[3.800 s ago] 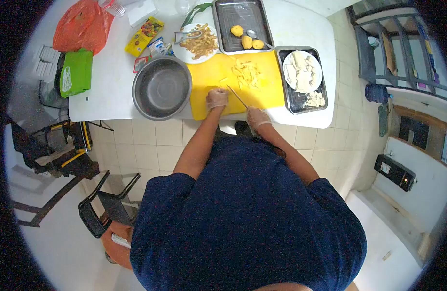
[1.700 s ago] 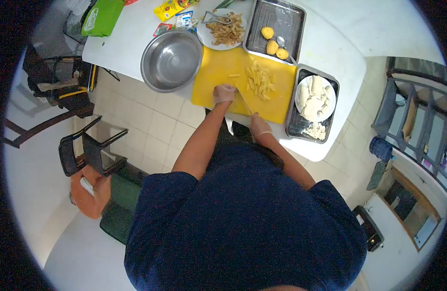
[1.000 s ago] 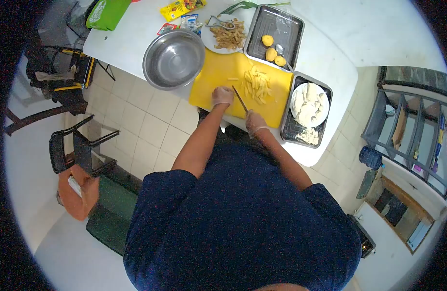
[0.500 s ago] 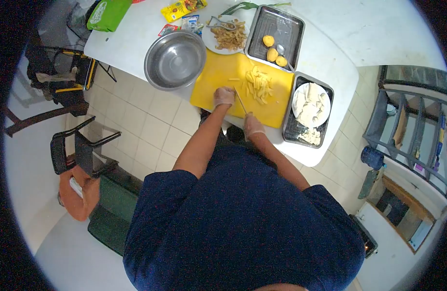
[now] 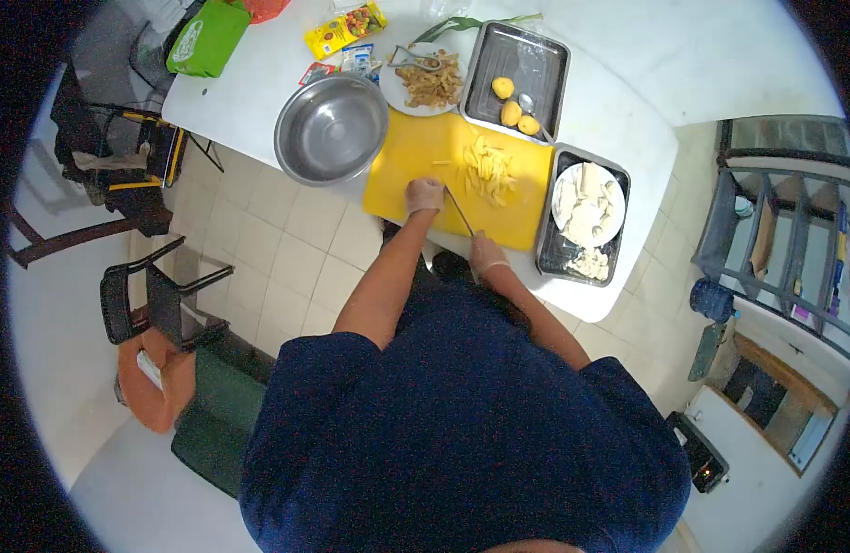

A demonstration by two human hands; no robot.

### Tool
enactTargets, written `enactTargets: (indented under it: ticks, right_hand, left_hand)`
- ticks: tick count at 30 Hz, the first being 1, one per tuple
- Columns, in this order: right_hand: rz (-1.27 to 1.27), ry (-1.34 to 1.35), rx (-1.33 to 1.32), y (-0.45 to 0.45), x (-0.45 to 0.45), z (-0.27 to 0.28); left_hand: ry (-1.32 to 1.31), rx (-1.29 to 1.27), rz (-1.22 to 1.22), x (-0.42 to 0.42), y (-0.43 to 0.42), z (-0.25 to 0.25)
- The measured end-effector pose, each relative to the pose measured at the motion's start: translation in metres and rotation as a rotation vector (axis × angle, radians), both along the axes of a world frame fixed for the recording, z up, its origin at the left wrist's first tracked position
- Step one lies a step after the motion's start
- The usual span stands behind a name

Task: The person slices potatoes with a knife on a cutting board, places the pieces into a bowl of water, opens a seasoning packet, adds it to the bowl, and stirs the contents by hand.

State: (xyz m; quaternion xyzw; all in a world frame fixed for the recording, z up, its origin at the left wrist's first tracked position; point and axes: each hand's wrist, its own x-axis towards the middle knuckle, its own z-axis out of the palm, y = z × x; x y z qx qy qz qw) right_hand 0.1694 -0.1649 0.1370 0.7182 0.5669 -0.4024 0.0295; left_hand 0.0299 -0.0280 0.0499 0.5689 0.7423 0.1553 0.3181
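Note:
My left hand (image 5: 425,195), in a clear glove, is closed at the near left part of the yellow cutting board (image 5: 406,152); what lies under its fingers is hidden. My right hand (image 5: 486,252), gloved too, grips a knife (image 5: 461,211) at the board's near edge. The blade points up and left, its tip close beside my left hand. Pale yellow cut strips (image 5: 488,172) lie heaped on the board, and one single strip (image 5: 440,163) lies apart, above my left hand.
A metal bowl (image 5: 331,129) stands left of the board. Behind are a plate of peelings (image 5: 431,81) with a peeler and a tray (image 5: 482,109) with yellow pieces (image 5: 510,112) and a spoon. At right, another tray (image 5: 558,262) holds a white plate (image 5: 615,217) of pale food.
The view has tilted and shifted over these seconds. The knife's angle beside my left hand has varied slightly, while my left hand has stayed closed at the same part of the board.

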Motion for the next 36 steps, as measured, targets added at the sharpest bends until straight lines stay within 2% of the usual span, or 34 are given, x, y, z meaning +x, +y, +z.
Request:
enactTargets:
  ticks: [2,5,8,11,14,17,20,23,26,29,32,35,36]
  right_hand:
    - [0.038,-0.008,0.014,0.0,0.002,-0.002]
    - [0.18,-0.067,-0.1,0.014,0.001,0.042]
    - [0.317,-0.054,-0.293,0.03,0.008,0.053]
    - [0.058,-0.05,-0.094,0.015,0.002,0.027]
    - [0.006,-0.005,0.014,0.01,0.0,0.033]
    - [-0.033,0.01,-0.002,0.022,-0.002,0.017]
    - [-0.015,0.021,0.057,0.035,-0.004,0.014]
    - [-0.036,-0.008,0.068,0.034,0.002,0.035]
    - [-0.048,-0.013,-0.099,0.027,0.029,-0.003]
    - [-0.013,0.017,-0.054,0.021,0.044,0.016]
    - [-0.123,-0.013,-0.026,0.013,0.052,0.01]
    - [-0.177,0.022,0.028,0.01,0.054,0.02]
    - [-0.164,-0.001,0.047,0.01,0.055,0.022]
  left_hand:
    - [0.025,-0.049,0.029,0.0,0.0,0.023]
    - [-0.121,-0.19,0.042,-0.005,0.003,0.009]
    - [-0.158,-0.127,0.028,-0.005,0.002,-0.005]
    - [-0.095,-0.149,0.041,-0.004,0.003,0.006]
    - [-0.046,-0.154,0.126,-0.001,0.004,0.008]
    - [-0.042,-0.138,0.049,-0.003,0.005,0.013]
    - [0.078,-0.021,-0.01,-0.001,0.002,0.017]
    - [-0.052,-0.107,0.064,-0.004,0.003,-0.002]
    - [-0.019,-0.055,0.101,-0.002,0.001,-0.013]
    - [0.177,0.045,0.149,0.01,-0.002,-0.026]
    - [0.035,0.233,-0.105,0.022,-0.012,0.036]
    - [-0.192,0.129,-0.144,0.027,-0.004,0.036]
    - [-0.173,0.214,-0.128,0.027,-0.003,0.039]
